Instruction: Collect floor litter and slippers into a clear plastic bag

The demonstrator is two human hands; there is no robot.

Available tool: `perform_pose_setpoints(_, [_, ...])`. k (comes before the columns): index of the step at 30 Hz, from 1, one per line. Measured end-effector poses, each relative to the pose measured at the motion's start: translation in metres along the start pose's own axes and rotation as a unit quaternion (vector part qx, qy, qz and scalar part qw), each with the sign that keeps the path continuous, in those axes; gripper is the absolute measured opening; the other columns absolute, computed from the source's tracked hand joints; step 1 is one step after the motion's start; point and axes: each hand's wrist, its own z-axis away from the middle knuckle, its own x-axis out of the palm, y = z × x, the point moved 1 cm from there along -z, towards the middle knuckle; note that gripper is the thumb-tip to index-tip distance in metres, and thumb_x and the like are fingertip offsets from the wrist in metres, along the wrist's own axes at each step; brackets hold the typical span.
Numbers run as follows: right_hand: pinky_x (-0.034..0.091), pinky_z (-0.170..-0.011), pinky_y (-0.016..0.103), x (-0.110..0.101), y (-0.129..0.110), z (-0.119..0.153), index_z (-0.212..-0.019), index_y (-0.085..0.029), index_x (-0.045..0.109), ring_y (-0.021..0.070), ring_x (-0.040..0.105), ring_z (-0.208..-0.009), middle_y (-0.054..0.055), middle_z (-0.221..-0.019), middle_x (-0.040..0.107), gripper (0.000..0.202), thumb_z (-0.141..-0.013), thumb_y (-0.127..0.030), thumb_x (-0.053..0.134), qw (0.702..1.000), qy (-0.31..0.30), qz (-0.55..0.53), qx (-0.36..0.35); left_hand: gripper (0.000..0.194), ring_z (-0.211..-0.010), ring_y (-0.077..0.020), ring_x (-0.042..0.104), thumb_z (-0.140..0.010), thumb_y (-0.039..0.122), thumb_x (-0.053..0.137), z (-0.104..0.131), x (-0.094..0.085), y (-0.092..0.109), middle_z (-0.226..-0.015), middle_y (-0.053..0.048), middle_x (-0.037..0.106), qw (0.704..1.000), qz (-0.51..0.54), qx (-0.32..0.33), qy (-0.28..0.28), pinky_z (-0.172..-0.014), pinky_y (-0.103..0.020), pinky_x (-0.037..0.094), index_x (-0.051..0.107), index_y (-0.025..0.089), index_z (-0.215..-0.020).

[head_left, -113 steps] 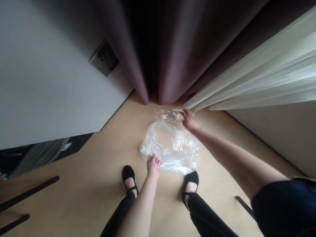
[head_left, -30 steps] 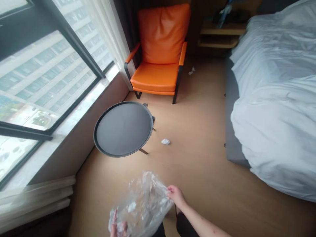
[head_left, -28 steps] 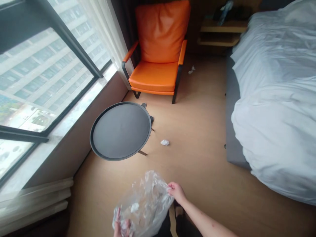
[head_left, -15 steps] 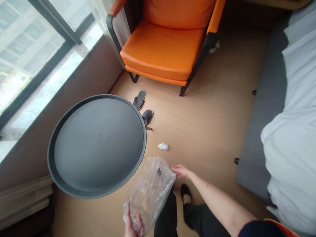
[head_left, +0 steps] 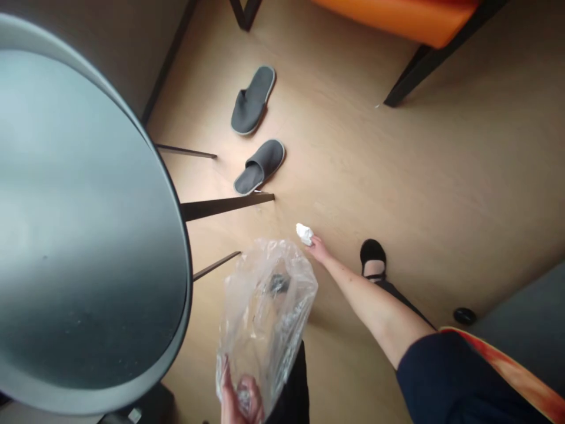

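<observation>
A round dark side table (head_left: 83, 235) fills the left of the view, its thin legs splayed over the pale wooden floor (head_left: 441, 176). Two grey slippers (head_left: 256, 132) lie beyond it, near an orange chair (head_left: 397, 15). A clear plastic bag (head_left: 267, 306) hangs open, the left hand (head_left: 238, 400) clenched on its lower gathered edge. The right hand (head_left: 318, 248) reaches down to a small crumpled white paper wad (head_left: 304, 234) lying on the floor, fingertips touching it; whether they have closed on it I cannot tell. The wad looks feather-light, soft and crushable, best pinched anywhere across its bulk; the bag is thin, limp and slippery
</observation>
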Motion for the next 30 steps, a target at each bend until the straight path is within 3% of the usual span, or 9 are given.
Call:
perform_pose_setpoints(3, [0.049,-0.100,0.033,-0.037,-0.016,0.051,-0.134,-0.008,0.051,0.0197,0.060,-0.111,0.020,-0.146,0.041,0.053,-0.083,-0.020,0.055,0.999,0.027,-0.015,-0.023,0.098,-0.034,0.0005,0.025,-0.060,0.068,0.078,0.026,0.034,0.001,-0.065,0.005,0.050,1.000,0.016,0.005,-0.005,-0.034,-0.010,0.019,0.034,0.044,-0.144])
perform_pose_setpoints(7, [0.034,-0.115,0.040,-0.083,-0.074,0.133,-0.135,-0.015,0.054,0.0221,0.042,-0.134,0.013,-0.141,0.050,0.049,-0.087,-0.028,0.053,0.977,0.005,-0.018,-0.215,0.103,-0.036,0.0007,0.024,-0.054,0.070,0.079,0.061,0.088,0.017,-0.066,0.005,0.049,0.999,0.050,0.010,-0.019,-0.034,-0.010,0.018,0.037,0.042,-0.144])
perform_pose_setpoints(10, [0.041,-0.109,0.038,-0.101,-0.127,0.175,-0.119,-0.021,0.067,0.0213,0.053,-0.121,0.008,-0.124,0.064,0.035,-0.086,-0.028,0.057,0.936,-0.143,0.016,-0.321,0.107,-0.039,0.0004,0.027,-0.045,0.067,0.085,0.092,0.127,0.041,-0.067,0.005,0.049,0.996,0.087,0.004,-0.008,-0.036,-0.009,0.019,0.041,0.045,-0.140])
perform_pose_setpoints(13, [0.050,-0.090,0.032,-0.110,-0.166,0.188,-0.082,-0.020,0.076,0.0194,0.065,-0.092,0.005,-0.090,0.073,0.020,-0.085,-0.026,0.058,0.896,-0.303,0.088,-0.314,0.102,-0.039,-0.0003,0.026,-0.048,0.064,0.086,0.119,0.151,0.065,-0.063,0.006,0.046,0.988,0.147,0.030,-0.020,-0.037,-0.010,0.021,0.044,0.045,-0.139])
perform_pose_setpoints(15, [0.050,-0.085,0.032,-0.120,-0.182,0.176,-0.076,-0.019,0.075,0.0193,0.066,-0.085,0.005,-0.084,0.073,0.023,-0.086,-0.026,0.055,0.916,-0.281,0.125,-0.257,0.094,-0.038,-0.0004,0.024,-0.056,0.066,0.081,0.131,0.159,0.075,-0.063,0.005,0.047,0.984,0.172,0.043,-0.022,-0.036,-0.010,0.020,0.043,0.044,-0.139])
perform_pose_setpoints(19, [0.050,-0.088,0.030,-0.157,-0.205,0.114,-0.089,-0.019,0.072,0.0187,0.066,-0.092,0.005,-0.095,0.072,0.022,-0.087,-0.028,0.052,0.972,-0.100,0.129,-0.171,0.086,-0.036,0.0002,0.025,-0.068,0.072,0.068,0.132,0.171,0.078,-0.065,0.004,0.051,0.985,0.167,0.029,-0.017,-0.037,-0.009,0.017,0.036,0.044,-0.143])
perform_pose_setpoints(25, [0.044,-0.101,0.043,-0.211,-0.242,-0.009,-0.104,-0.015,0.066,0.0265,0.059,-0.109,0.014,-0.112,0.065,0.028,-0.079,-0.026,0.059,0.962,0.024,0.220,-0.160,0.105,-0.033,0.0003,0.024,-0.064,0.077,0.067,0.102,0.199,0.069,-0.064,0.003,0.052,0.981,0.190,-0.016,-0.025,-0.036,-0.010,0.014,0.022,0.038,-0.150])
perform_pose_setpoints(27, [0.042,-0.103,0.044,-0.207,-0.255,-0.053,-0.111,-0.014,0.064,0.0280,0.057,-0.111,0.016,-0.117,0.061,0.036,-0.077,-0.028,0.063,0.956,0.035,0.247,-0.154,0.101,-0.034,-0.0002,0.025,-0.066,0.076,0.066,0.092,0.211,0.068,-0.064,0.002,0.050,0.978,0.205,-0.033,-0.017,-0.036,-0.010,0.014,0.023,0.038,-0.149])
perform_pose_setpoints(30, [0.042,-0.104,0.043,-0.174,-0.274,-0.119,-0.126,-0.012,0.056,0.0285,0.055,-0.116,0.019,-0.124,0.055,0.056,-0.076,-0.031,0.069,0.945,0.026,0.290,-0.151,0.091,-0.035,-0.0016,0.024,-0.071,0.074,0.064,0.076,0.231,0.063,-0.064,0.002,0.049,0.973,0.218,-0.079,0.005,-0.035,-0.012,0.014,0.026,0.043,-0.147])
